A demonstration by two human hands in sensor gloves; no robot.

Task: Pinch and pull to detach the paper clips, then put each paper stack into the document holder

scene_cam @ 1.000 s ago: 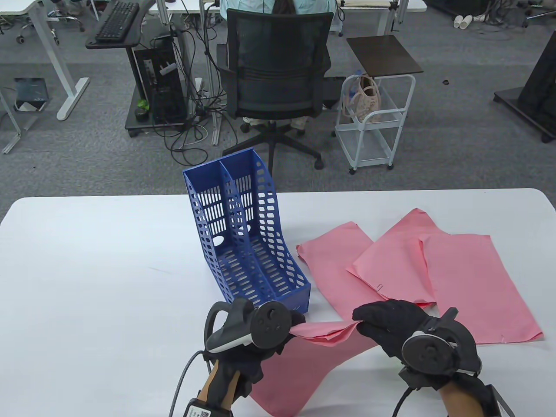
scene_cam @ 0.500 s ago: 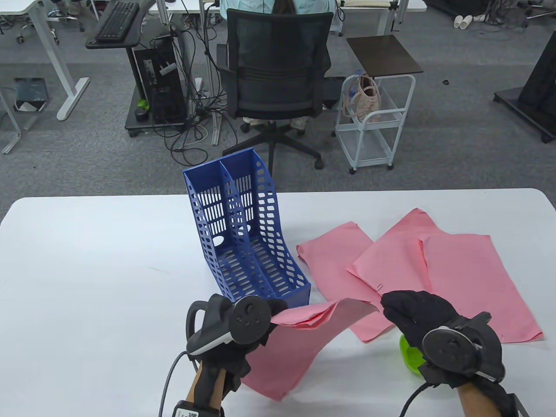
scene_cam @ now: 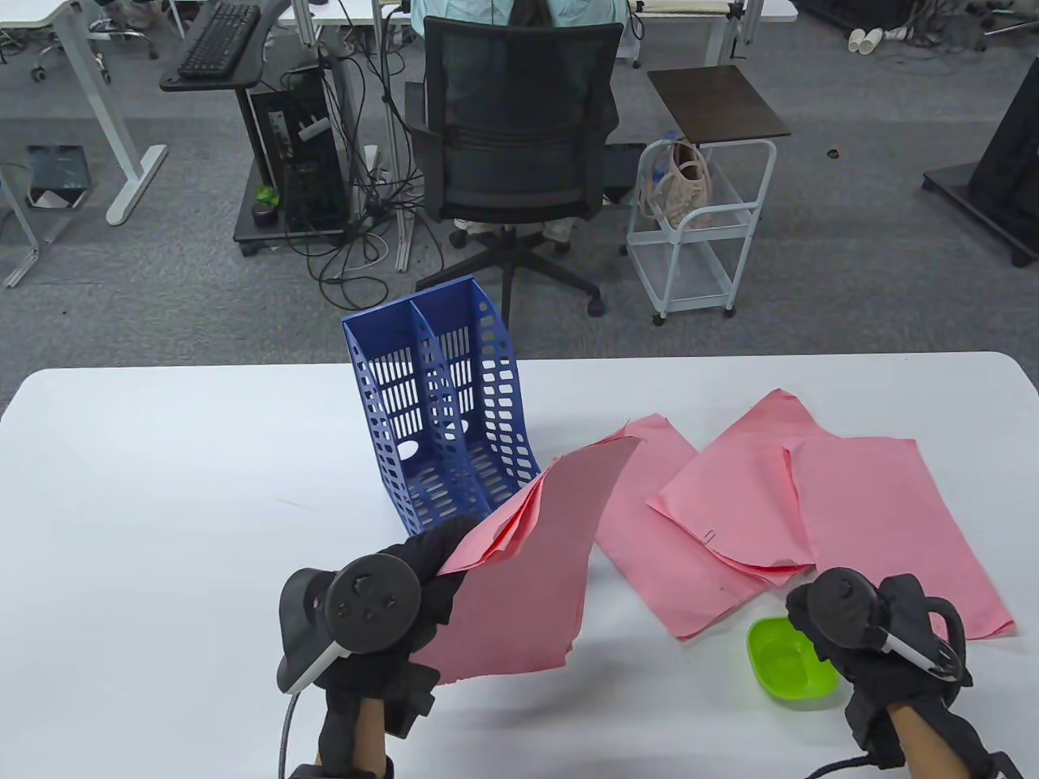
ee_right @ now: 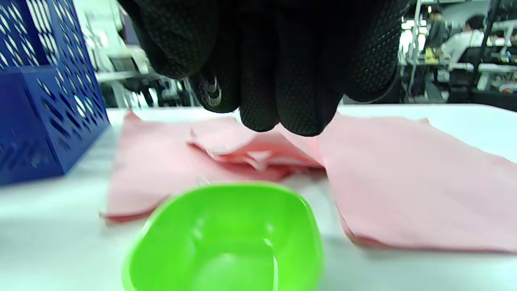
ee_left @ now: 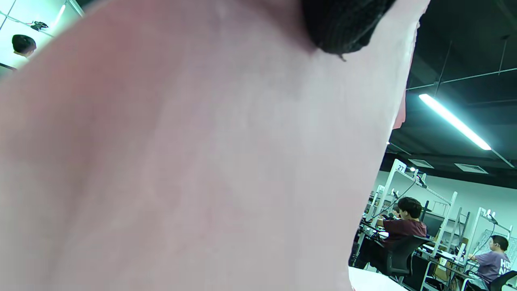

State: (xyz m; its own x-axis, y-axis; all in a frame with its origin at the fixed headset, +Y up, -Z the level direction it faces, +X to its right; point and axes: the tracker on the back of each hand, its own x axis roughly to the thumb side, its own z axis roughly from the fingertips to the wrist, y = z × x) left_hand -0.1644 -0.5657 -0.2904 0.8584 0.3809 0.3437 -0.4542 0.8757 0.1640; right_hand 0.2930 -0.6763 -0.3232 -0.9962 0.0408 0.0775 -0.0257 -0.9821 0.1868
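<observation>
The left hand (scene_cam: 381,617) is gripping one unclipped paper stack (scene_cam: 528,568) near the empty document holder (scene_cam: 454,438), while the right hand (scene_cam: 881,649) is pinching something small and shiny above the green bowl (scene_cam: 791,661); three stacks (scene_cam: 779,503) are lying unfiled.

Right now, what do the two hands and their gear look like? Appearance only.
Both hands wear black textured gloves. The left hand has a dark round tracker with small buttons and a grey-white band on its back; the right hand carries a similar black tracker with a ring loop. A cable trails from each wrist. Forearms are bare, no sleeves.
</observation>
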